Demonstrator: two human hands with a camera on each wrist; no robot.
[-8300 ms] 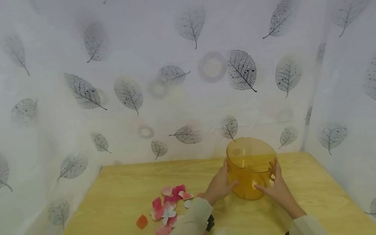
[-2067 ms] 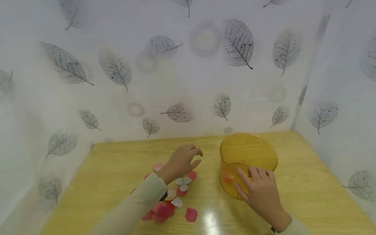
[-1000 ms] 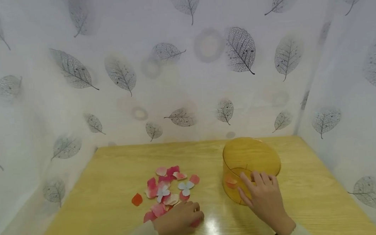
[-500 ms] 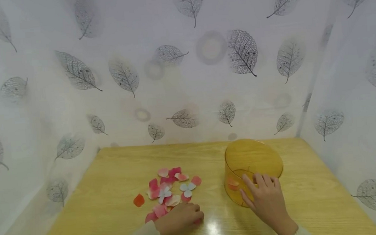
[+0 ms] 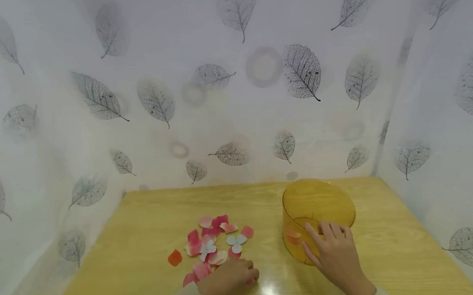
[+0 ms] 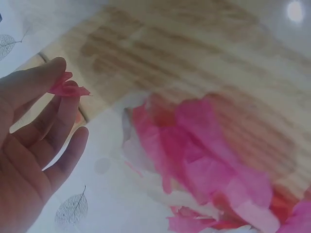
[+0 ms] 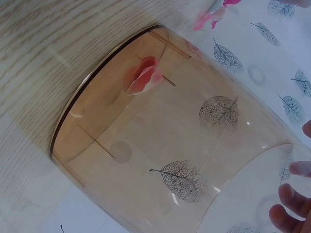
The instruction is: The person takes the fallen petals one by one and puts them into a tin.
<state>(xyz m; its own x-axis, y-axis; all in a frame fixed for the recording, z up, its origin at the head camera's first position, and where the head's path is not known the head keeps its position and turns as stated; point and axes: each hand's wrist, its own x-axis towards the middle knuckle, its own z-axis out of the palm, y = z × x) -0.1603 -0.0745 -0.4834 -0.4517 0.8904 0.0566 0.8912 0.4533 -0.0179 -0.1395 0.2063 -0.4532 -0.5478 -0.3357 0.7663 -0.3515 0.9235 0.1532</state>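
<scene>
In the left wrist view, my left hand point(image 6: 34, 121) pinches a crumpled pink petal point(image 6: 68, 87) between thumb and fingertips. The head view has this left hand point(image 5: 231, 277) low at the front edge of a petal pile point(image 5: 207, 245) of pink, red and white pieces. My right hand point(image 5: 336, 258) holds the near rim of a see-through amber container point(image 5: 319, 199), thumb against the outer wall and fingertips at the rim. One pink-red petal point(image 7: 144, 76) shows inside, near the base. Curled right fingertips point(image 7: 286, 218) appear at the right edge of the right wrist view.
An orange petal point(image 5: 175, 257) lies apart, left of the pile. The wood-grain table point(image 5: 155, 214) is bounded behind and at both sides by pale cloth point(image 5: 234, 112) printed with leaves. Light glares off the tabletop between the hands.
The left hand came from above the pile down to its front edge and has barely moved over the last second. The right hand keeps its place at the container; earlier both hands held it.
</scene>
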